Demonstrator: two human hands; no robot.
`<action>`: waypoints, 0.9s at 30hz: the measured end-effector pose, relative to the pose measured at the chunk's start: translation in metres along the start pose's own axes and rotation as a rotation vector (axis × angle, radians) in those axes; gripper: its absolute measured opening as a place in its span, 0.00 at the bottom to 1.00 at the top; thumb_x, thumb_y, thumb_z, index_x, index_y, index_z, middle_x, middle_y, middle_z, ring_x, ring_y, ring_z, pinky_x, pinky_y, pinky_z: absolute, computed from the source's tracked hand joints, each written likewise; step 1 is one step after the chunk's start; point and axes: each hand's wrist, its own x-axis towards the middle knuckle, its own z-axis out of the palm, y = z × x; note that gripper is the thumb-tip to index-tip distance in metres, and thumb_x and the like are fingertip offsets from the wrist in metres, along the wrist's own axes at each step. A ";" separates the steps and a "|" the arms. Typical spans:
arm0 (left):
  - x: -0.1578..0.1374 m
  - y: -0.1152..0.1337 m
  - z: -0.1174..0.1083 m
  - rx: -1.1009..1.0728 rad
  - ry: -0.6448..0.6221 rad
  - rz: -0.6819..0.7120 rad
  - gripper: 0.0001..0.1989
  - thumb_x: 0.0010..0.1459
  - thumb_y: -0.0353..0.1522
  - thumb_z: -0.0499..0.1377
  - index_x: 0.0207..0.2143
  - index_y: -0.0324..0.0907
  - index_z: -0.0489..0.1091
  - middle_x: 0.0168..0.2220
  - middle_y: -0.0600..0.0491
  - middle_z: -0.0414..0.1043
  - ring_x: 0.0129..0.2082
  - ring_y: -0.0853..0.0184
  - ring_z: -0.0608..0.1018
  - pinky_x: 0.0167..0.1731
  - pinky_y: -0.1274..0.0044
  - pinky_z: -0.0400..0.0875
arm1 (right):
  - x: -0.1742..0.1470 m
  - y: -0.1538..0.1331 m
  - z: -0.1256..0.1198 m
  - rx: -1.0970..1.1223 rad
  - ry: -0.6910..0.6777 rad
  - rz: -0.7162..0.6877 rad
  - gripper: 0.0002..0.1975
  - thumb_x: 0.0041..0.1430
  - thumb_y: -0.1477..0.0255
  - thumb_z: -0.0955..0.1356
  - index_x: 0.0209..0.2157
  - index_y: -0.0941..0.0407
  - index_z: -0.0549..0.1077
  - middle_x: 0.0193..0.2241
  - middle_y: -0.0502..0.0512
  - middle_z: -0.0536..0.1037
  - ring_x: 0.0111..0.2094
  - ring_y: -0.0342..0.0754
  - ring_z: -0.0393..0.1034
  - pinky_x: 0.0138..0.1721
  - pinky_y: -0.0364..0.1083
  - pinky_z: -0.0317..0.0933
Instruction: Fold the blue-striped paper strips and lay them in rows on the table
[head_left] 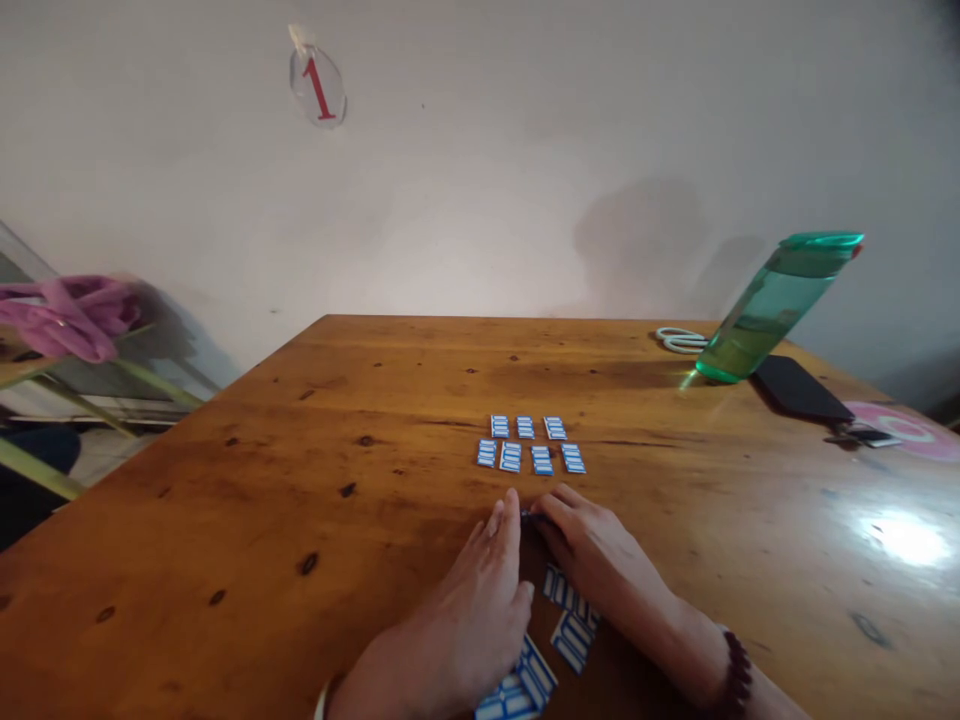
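My left hand (480, 595) rests on edge over the wooden table, its fingers stretched out and held together. Opposite it, my right hand (592, 540) is closed in a pinch with the fingertips around a small dark item (526, 515) that is mostly hidden. Just beyond my fingers lie several small blue-and-white striped cards (511, 457) in two rows, three in the far row. Below the hands are loose striped cards (572, 640) and some larger-looking blue-and-white cards (534, 672), partly covered by my left hand and wrist.
A tilted-looking green water bottle (780, 310) stands at the back right of the wooden table (262, 480). Near it are a white cable (682, 341), a black phone-like slab (801, 388), keys (859, 436) and a pink disc (911, 432). Pink cloth (75, 315) lies off to the left.
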 end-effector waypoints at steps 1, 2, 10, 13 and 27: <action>0.000 0.001 0.000 0.005 -0.005 0.000 0.33 0.54 0.29 0.45 0.61 0.31 0.37 0.63 0.42 0.33 0.62 0.61 0.42 0.59 0.64 0.43 | 0.000 0.000 0.000 -0.009 -0.001 0.002 0.12 0.60 0.78 0.57 0.31 0.57 0.70 0.30 0.55 0.71 0.31 0.46 0.68 0.33 0.43 0.59; 0.000 0.002 0.000 0.004 -0.007 0.000 0.33 0.54 0.29 0.45 0.61 0.31 0.37 0.63 0.43 0.33 0.62 0.61 0.43 0.59 0.64 0.43 | 0.001 0.000 0.000 -0.019 -0.004 0.003 0.12 0.60 0.78 0.57 0.31 0.57 0.70 0.30 0.55 0.71 0.31 0.46 0.68 0.32 0.43 0.59; 0.001 0.003 0.000 -0.024 -0.008 -0.018 0.34 0.54 0.29 0.45 0.61 0.31 0.37 0.63 0.43 0.34 0.62 0.61 0.43 0.59 0.64 0.42 | 0.001 -0.001 -0.001 -0.045 -0.009 -0.011 0.12 0.60 0.80 0.57 0.31 0.58 0.70 0.30 0.55 0.71 0.30 0.45 0.68 0.32 0.43 0.59; 0.002 0.000 -0.001 -0.036 0.019 -0.026 0.33 0.55 0.30 0.45 0.61 0.30 0.37 0.63 0.42 0.35 0.62 0.60 0.45 0.59 0.64 0.44 | 0.000 -0.002 -0.001 -0.059 -0.006 -0.006 0.12 0.59 0.80 0.57 0.31 0.57 0.70 0.30 0.55 0.71 0.29 0.45 0.68 0.32 0.43 0.59; 0.018 -0.001 -0.006 -0.356 0.402 0.117 0.12 0.48 0.25 0.55 0.36 0.42 0.70 0.35 0.54 0.75 0.35 0.68 0.75 0.38 0.77 0.68 | -0.004 -0.006 0.000 0.876 0.089 0.151 0.11 0.52 0.66 0.64 0.22 0.58 0.67 0.16 0.44 0.60 0.18 0.38 0.51 0.18 0.39 0.47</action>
